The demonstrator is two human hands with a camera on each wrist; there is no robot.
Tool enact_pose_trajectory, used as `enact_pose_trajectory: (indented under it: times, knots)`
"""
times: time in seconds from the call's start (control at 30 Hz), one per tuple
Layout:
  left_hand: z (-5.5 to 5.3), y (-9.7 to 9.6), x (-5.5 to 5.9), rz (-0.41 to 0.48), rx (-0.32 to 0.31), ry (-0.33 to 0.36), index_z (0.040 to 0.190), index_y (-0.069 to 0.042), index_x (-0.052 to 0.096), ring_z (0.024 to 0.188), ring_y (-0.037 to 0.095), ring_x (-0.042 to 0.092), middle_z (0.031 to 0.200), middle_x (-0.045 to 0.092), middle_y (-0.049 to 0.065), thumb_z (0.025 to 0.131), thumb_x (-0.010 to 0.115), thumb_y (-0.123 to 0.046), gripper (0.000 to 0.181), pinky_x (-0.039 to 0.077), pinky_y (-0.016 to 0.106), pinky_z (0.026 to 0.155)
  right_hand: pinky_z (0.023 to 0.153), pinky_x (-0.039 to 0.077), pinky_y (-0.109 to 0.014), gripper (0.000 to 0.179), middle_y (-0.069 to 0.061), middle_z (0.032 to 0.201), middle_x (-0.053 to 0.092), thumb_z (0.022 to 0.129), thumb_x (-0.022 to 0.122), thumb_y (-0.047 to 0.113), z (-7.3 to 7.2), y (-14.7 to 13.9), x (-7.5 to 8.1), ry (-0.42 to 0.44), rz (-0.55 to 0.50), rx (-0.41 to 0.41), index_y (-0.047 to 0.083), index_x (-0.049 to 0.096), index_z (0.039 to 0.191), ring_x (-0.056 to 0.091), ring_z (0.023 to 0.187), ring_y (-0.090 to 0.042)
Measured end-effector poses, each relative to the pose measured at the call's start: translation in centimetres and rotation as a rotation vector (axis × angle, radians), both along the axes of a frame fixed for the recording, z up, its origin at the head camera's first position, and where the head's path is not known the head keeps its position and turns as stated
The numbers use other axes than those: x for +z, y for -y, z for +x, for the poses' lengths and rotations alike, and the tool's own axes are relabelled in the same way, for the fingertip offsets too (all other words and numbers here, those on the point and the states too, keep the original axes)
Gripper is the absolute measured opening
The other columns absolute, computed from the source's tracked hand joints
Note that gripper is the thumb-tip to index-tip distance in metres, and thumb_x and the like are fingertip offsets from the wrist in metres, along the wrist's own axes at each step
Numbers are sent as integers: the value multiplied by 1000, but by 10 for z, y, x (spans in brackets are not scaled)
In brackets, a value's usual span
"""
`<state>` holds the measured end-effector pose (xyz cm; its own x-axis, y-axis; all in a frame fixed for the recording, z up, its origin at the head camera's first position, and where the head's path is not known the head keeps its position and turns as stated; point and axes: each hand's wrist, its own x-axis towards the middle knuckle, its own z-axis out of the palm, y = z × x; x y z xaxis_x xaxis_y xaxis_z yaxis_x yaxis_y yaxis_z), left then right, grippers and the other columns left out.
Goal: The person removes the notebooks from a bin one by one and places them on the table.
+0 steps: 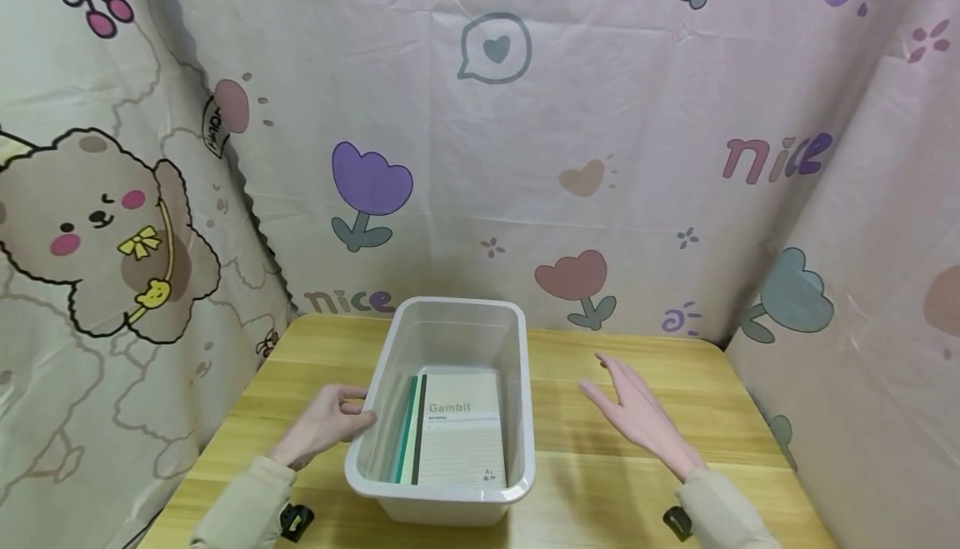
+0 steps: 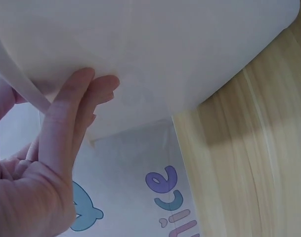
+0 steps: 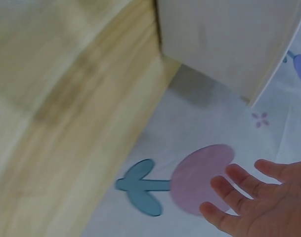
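At the lower centre of the head frame, I have one white tub standing upright on the wooden surface. My left grip, a bare hand, is clamped on its left rim: the thumb lies at the edge, and in the left wrist frame the fingertips press the outer wall just under the lip. So the tub sits immediately to the right of that grip, touching it.

My right grip is well apart from the tub, raised at the right of the head frame, with thumb and fingers spread and holding nothing. In the right wrist frame I see four fingers, set apart from one another, at the lower right, while a corner of the tub shows at the upper right.

Counting up: one tub; inside it, a stack of notebooks, the top one a pale notebook marked "Gambit" with a dark spine. Green and cream edges show to its left, but I cannot tell how many books lie there. I count two light sleeves and two black wrist devices, one of each per arm. Behind the surface hangs printed cloth, with the word "nice" three times in the head frame.
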<state>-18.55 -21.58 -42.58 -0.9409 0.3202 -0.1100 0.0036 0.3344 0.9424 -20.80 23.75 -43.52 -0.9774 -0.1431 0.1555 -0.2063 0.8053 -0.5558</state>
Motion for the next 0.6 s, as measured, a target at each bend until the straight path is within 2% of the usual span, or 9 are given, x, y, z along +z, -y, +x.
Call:
enact_pose_trajectory:
  times: [0.33,0.47,0.6]
  knots:
    - [4,-4,0,-20,13,-5,136,28,37,97,46,73,112,68,38,92,60,-1,57,66,42,80,114,42,-62,80,-17,152,49,97,48,64,-16,38,34,-65,114,90,8,38,153,46,140,-40]
    - [6,-6,1,-19,15,-1,136,27,39,96,45,73,110,69,38,91,61,-2,58,67,41,78,107,49,-56,78,-15,143,55,96,51,63,-23,53,49,-92,167,121,6,43,149,53,132,-36]
    - [7,-7,2,-18,12,-5,136,27,39,95,45,73,110,69,37,91,61,-2,58,67,41,78,104,50,-53,78,-15,140,56,95,52,63,-28,68,62,-98,223,149,5,45,147,54,126,-33]
